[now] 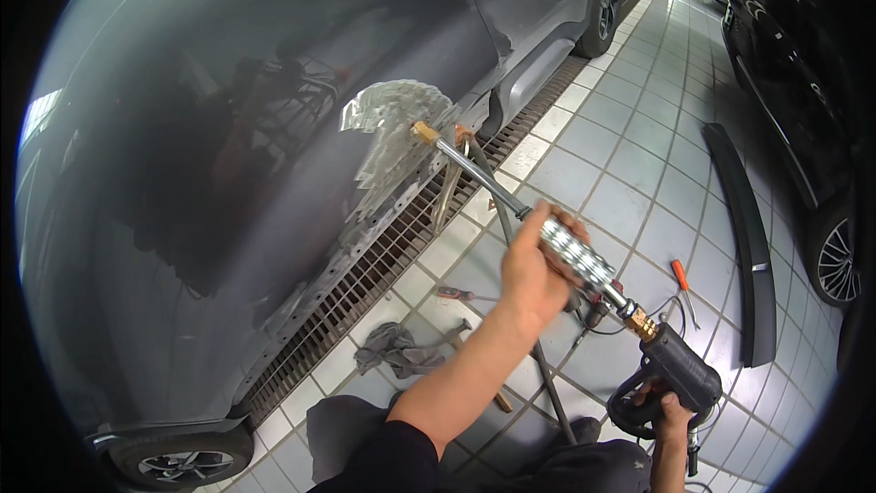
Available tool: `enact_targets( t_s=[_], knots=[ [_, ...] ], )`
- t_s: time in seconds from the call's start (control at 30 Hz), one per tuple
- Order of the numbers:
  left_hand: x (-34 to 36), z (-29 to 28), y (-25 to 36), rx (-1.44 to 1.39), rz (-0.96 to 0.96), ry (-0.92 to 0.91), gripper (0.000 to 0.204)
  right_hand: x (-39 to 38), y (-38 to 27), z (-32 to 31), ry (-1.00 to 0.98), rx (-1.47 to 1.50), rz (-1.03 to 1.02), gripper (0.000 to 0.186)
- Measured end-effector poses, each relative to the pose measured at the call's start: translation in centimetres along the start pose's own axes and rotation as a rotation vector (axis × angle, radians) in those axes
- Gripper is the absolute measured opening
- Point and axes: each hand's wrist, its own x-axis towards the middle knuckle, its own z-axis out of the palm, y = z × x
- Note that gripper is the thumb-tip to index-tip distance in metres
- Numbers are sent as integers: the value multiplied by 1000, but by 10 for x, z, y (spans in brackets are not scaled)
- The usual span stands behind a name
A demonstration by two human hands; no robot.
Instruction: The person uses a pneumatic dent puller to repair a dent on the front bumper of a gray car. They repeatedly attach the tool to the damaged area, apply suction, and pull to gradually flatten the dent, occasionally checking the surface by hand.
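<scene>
A slide hammer dent puller (673, 361) with a black pistol-style handle slants up and left across the view. My left hand (537, 269) is wrapped round its ridged silver sliding weight. Around the black handle, the fingers of my right hand (671, 415) are closed. The brass tip (424, 132) meets, or nearly meets, a ground bare-metal patch (388, 141) low on the side of a dark grey car (301, 55); contact cannot be made out. Beside the tip, a metal clamp or hook (445, 192) hangs at the panel's lower edge.
A floor grate (365, 265) runs under the car's edge. On the tiles lie a grey cloth (397, 351), an orange-handled screwdriver (681, 276), a long dark bar (550, 388) and a black trim strip (744, 246). A black car (776, 64) stands at right.
</scene>
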Motion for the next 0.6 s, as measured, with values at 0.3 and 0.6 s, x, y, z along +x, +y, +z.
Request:
enact_targets(
  t_s=[0.3, 0.6],
  knots=[
    [-46, 1, -83, -4, -91, -83, 17, -23, 7, -51, 73, 111, -47, 50],
    [-27, 4, -60, -60, -117, -22, 16, -20, -3, -17, 60, 27, -40, 57]
  ],
)
